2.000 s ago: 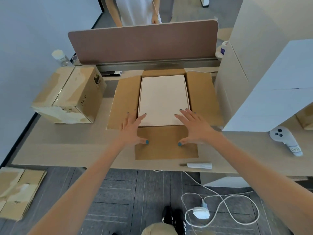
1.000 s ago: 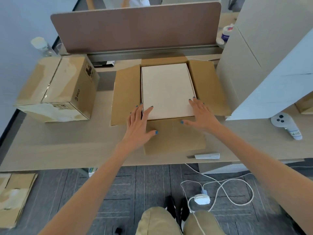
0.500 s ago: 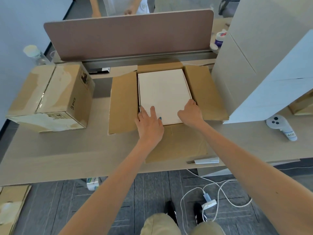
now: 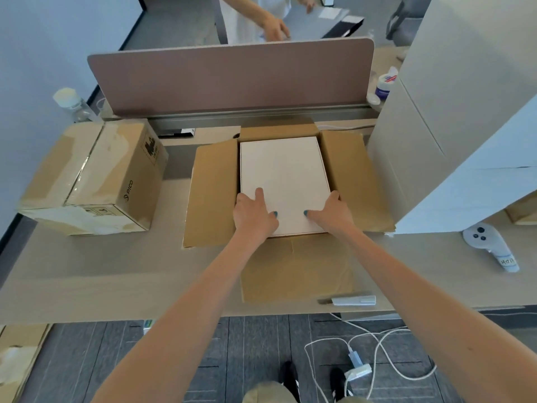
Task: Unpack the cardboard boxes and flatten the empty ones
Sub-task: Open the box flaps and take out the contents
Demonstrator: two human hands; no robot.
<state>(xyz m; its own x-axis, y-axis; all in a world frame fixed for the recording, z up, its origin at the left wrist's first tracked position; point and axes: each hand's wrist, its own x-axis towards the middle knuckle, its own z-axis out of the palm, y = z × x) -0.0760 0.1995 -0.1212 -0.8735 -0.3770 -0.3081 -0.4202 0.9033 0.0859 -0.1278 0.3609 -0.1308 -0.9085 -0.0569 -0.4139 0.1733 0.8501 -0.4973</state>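
Both your left hand (image 4: 253, 217) and right hand (image 4: 331, 214) clasp the white box's (image 4: 283, 175) near corners in the open carton (image 4: 213, 196), fingers curled, so lift straight up next.

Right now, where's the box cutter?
In the head view the box cutter lies on the desk near its front edge, on the person's right, just right of the open box's front flap.

Pale wood desk (image 4: 87, 274) with mauve divider (image 4: 232, 77), grey carpet floor (image 4: 250, 344).

A plain white inner box (image 4: 283, 181) sits in a brown cardboard box (image 4: 213, 196); teal-painted nails.
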